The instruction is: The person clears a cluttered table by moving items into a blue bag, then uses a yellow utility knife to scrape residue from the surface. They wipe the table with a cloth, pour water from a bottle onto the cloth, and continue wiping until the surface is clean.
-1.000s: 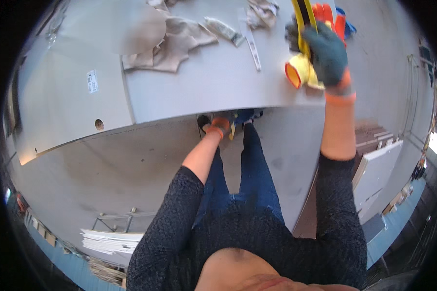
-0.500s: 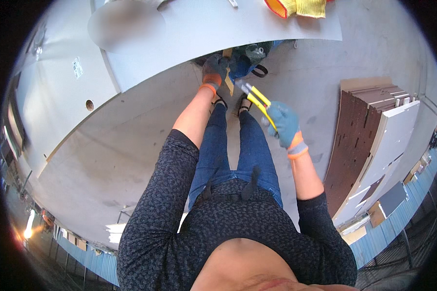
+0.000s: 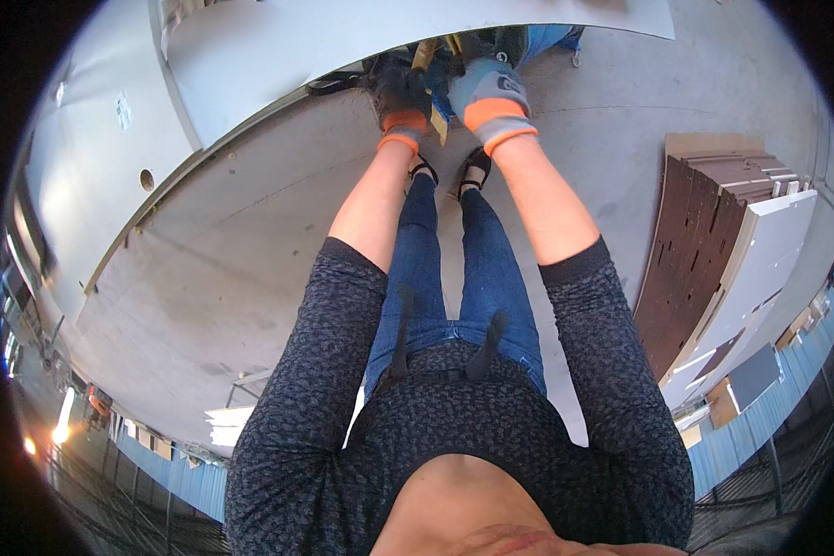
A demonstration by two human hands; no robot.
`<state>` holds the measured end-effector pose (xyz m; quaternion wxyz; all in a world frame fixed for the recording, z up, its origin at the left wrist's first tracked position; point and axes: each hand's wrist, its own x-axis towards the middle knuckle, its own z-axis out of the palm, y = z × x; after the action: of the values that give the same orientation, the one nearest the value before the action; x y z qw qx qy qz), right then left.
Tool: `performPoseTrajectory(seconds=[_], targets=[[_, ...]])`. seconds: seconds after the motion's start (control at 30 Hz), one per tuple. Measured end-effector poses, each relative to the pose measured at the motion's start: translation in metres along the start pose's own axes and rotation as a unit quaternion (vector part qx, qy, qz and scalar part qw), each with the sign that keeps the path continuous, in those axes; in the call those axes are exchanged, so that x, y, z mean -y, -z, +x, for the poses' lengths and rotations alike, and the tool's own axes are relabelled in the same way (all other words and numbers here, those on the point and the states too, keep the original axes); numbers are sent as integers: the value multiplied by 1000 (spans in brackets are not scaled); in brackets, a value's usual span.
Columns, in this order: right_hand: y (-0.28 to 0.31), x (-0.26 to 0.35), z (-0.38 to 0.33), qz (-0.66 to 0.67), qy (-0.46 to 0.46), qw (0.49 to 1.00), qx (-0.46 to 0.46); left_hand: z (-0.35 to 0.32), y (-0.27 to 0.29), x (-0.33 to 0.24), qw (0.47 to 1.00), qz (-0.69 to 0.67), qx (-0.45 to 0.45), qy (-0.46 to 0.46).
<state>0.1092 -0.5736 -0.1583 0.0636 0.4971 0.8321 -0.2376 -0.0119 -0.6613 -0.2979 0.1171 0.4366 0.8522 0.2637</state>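
Note:
My left hand, in a dark glove with an orange cuff, is closed at the table's near edge. A flat tan strip passes by its fingers and appears gripped there; the fingertips are partly hidden. Close beside it on the right, my right hand, in a grey-blue glove with an orange cuff, is closed around yellow-handled pliers. Only a bit of yellow handle shows; the jaws are hidden. Dark and blue material lies behind both hands, partly under the table edge.
A white tabletop spans the top, meeting a pale panel with a round hole at left. Brown and white boards stand stacked on the concrete floor at right. My feet are below the hands.
My right hand has moved forward and left with the pliers, from beside my leg to next to my left hand. My left hand has shifted slightly forward. The view has shifted, leaving the yellow glove out of sight.

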Motion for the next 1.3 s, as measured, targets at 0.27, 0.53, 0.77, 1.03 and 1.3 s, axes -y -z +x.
performPoseTrajectory(seconds=[0.27, 0.53, 0.77, 1.03, 1.3], targets=[[-27, -16, -13, 113, -99, 988, -23, -3, 12, 5, 997, 3, 67, 43], [-93, -93, 15, 157, -29, 976, -146, 15, -4, -90, 993, -61, -88, -53], [-40, -33, -6, 161, 13, 986, -45, 66, -64, 66, 999, 13, 3, -50], [-29, -21, 7, 120, -71, 990, -14, 49, -23, -22, 992, -119, -46, 9], [-26, -16, 28, 116, -22, 993, -8, 49, -24, -1, 987, 62, 148, -12]])
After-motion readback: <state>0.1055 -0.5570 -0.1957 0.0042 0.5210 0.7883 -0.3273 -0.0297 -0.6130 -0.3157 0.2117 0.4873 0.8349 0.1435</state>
